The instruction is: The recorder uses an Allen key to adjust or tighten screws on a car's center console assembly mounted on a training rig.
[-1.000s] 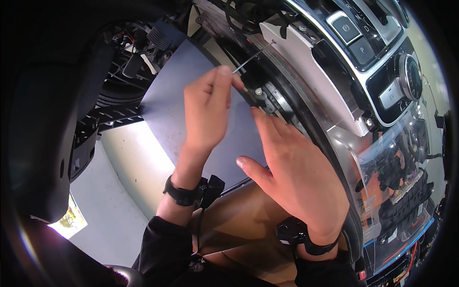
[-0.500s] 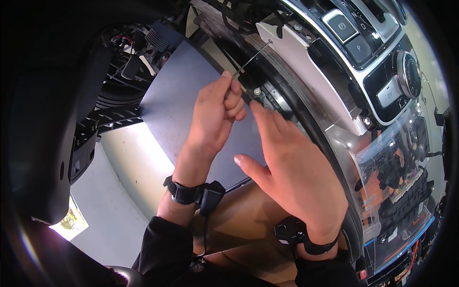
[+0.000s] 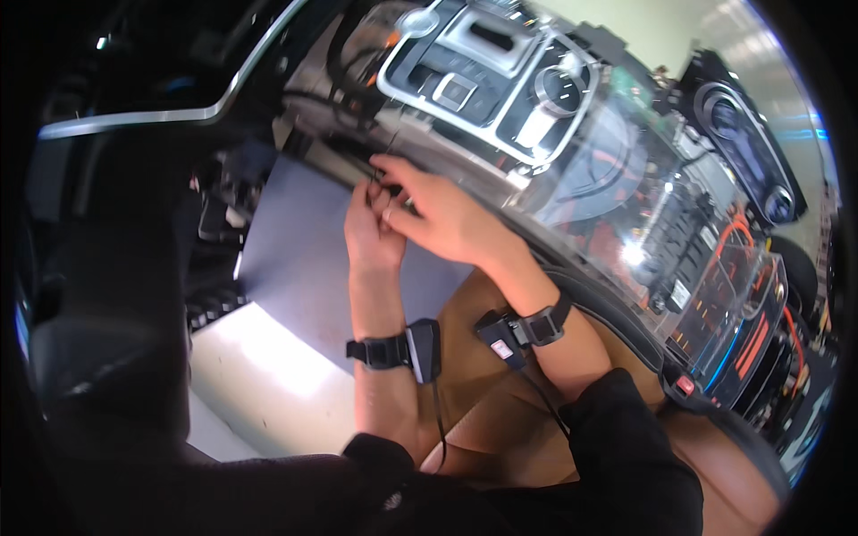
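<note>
My left hand [image 3: 375, 234] is closed, its fingertips pointing up, beside the lower side of a car's centre console [image 3: 429, 147]. The thin metal rod tool it grips is mostly hidden by fingers and blur. Over it reaches my right hand [image 3: 442, 214], palm turned inward, thumb and fingers bent and meeting the left fingertips. What the right fingers pinch, if anything, I cannot make out. Just above both hands lies the shifter panel [image 3: 483, 94], silver-framed with buttons and a round knob [image 3: 560, 89].
A brown leather seat [image 3: 500, 420] lies under my forearms. The grey-blue panel [image 3: 299, 237] stands left of my hands. Clear covers [image 3: 617, 192] show wiring at right, beside a red seat-belt buckle [image 3: 685, 384]. Cables hang from my wrist straps [image 3: 380, 350].
My view has swung, so the console sits higher and further left. The rod's tip has left the screw point on the white trim. My right hand has come over to the left fingertips.
</note>
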The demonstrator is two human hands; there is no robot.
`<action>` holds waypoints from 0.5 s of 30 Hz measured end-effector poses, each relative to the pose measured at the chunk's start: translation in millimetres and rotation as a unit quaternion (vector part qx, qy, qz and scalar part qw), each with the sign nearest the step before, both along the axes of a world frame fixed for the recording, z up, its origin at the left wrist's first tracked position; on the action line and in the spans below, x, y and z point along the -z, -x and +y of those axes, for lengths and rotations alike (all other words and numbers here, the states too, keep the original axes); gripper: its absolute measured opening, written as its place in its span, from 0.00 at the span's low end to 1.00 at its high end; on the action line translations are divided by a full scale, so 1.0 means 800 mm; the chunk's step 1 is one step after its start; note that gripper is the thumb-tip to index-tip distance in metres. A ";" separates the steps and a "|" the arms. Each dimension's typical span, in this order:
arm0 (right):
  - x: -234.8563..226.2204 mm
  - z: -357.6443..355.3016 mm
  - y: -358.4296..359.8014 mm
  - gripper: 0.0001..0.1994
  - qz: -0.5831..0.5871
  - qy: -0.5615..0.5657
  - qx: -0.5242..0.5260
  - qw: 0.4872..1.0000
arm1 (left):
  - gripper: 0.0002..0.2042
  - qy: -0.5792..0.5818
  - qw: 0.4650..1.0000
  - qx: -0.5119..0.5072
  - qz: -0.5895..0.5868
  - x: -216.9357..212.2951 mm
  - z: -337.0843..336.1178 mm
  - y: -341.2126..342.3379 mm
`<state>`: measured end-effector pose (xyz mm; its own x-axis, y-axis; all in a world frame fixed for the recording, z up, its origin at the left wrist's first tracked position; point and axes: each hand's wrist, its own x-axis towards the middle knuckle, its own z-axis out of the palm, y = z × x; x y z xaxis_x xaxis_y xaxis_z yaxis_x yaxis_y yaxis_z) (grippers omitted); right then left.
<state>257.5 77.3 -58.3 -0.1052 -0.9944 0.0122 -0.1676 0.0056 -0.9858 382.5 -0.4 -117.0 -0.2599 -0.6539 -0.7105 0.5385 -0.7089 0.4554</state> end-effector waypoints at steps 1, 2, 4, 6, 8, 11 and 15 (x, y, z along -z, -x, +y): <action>-0.001 -0.001 0.000 0.28 0.015 0.017 0.016 1.000 | 0.12 -0.001 1.000 -0.002 -0.024 0.001 0.004 0.007; -0.001 0.002 0.000 0.28 0.032 -0.003 0.020 0.999 | 0.13 0.022 1.000 0.003 -0.001 0.003 0.011 0.009; 0.004 0.016 0.001 0.25 0.050 -0.010 0.008 0.999 | 0.13 0.027 1.000 -0.013 -0.002 0.009 0.030 0.006; 0.006 0.023 -0.008 0.25 0.112 -0.040 -0.014 0.993 | 0.14 0.086 0.995 0.024 0.047 0.010 0.032 -0.003; -0.003 0.029 -0.010 0.24 0.077 -0.045 -0.010 0.996 | 0.15 0.141 0.985 0.058 0.085 -0.006 0.023 -0.012; -0.013 0.027 -0.007 0.24 0.082 -0.029 0.015 0.996 | 0.17 0.127 0.987 -0.069 -0.064 -0.022 0.041 0.022; -0.017 0.025 -0.005 0.24 0.071 -0.078 -0.017 0.994 | 0.17 0.132 0.980 -0.089 -0.123 -0.034 0.043 0.029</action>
